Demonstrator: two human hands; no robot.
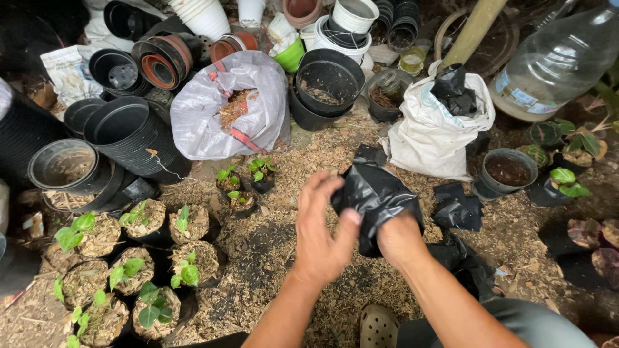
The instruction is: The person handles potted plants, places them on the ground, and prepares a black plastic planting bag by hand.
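Soft, even daylight is falling from above; shadows are staying faint, and the edges are bending slightly.

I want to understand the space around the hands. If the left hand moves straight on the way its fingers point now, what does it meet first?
The left hand points up and slightly right, at the black plastic bag held by the right hand. Its fingers already seem to touch the bag's edge, though depth is unclear.
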